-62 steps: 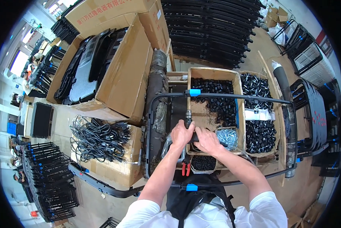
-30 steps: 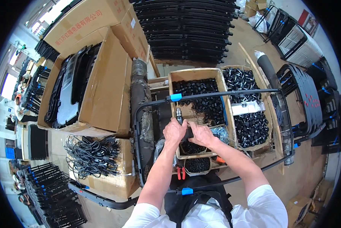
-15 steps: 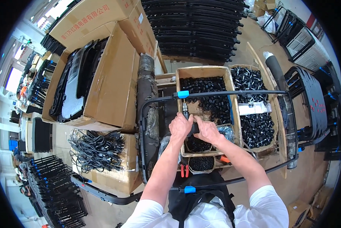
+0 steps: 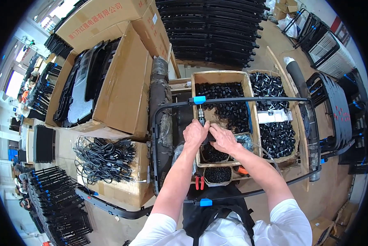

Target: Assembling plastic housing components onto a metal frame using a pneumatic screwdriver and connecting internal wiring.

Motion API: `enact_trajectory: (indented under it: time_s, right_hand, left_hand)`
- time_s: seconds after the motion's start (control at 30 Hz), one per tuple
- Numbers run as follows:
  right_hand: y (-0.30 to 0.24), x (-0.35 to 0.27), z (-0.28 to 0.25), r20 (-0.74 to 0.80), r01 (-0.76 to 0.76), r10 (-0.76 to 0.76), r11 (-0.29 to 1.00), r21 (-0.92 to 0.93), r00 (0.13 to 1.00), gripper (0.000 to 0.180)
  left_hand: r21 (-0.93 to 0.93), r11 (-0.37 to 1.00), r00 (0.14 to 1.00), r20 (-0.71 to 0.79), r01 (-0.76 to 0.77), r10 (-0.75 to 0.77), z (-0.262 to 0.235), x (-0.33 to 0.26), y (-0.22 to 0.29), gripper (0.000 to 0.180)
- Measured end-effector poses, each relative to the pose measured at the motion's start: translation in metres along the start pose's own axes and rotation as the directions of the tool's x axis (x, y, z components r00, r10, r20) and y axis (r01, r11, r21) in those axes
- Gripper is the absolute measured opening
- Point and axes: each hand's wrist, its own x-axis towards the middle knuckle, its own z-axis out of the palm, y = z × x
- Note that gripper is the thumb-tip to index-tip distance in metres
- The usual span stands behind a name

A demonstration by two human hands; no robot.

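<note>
Both my hands are closed on a dark power drill (image 4: pixel 201 119) that points away from me. My left hand (image 4: pixel 195 133) wraps its body, and my right hand (image 4: pixel 223 139) grips it from the right, around the rear part; most of the handle is hidden. The drill's tip meets the far rail of a large black frame (image 4: pixel 249 100) at a blue clip (image 4: pixel 199 100). On the near rail, close to my body, sits a second blue clip (image 4: pixel 206 202). Whatever fastener is at the tip is too small to make out.
Under the frame, a wooden tray (image 4: pixel 220 74) holds black knobs (image 4: pixel 235 110) and screws (image 4: pixel 274 88). Red-handled pliers (image 4: pixel 199 182) hang at its near edge. Left stand a carton of panels (image 4: pixel 118 86) and a heap of black cables (image 4: pixel 106 160). Stacked black frames (image 4: pixel 208 33) rise behind.
Both hands stay on the drill, its tip still at the far blue clip. A thin grey hose or cord now shows beside my right forearm. The view has shifted slightly.
</note>
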Motion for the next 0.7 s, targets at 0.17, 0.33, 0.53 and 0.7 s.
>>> enact_trajectory:
  time_s: [0.17,0.33,0.53,0.7]
  right_hand:
    - [-0.001,-0.007,0.000,-0.038,0.033,-0.032,0.999,0.010,0.999,0.052]
    - [-0.005,-0.012,-0.004,-0.026,0.019,-0.019,1.000,0.012,0.999,0.052]
    - [-0.006,-0.018,-0.002,-0.037,0.036,-0.036,0.999,0.007,0.999,0.052]
    - [-0.010,-0.022,-0.001,-0.021,0.011,-0.010,1.000,0.004,1.000,0.052]
  left_hand:
    - [0.018,1.000,0.999,0.047,-0.003,0.002,-0.007,-0.006,0.002,0.067]
    - [0.009,1.000,0.999,0.050,-0.020,0.020,-0.008,-0.012,0.001,0.067]
    - [-0.004,0.999,0.999,0.030,-0.041,0.041,-0.006,-0.017,-0.002,0.067]
    - [-0.013,0.999,0.999,0.033,-0.043,0.043,-0.003,-0.022,-0.004,0.066]
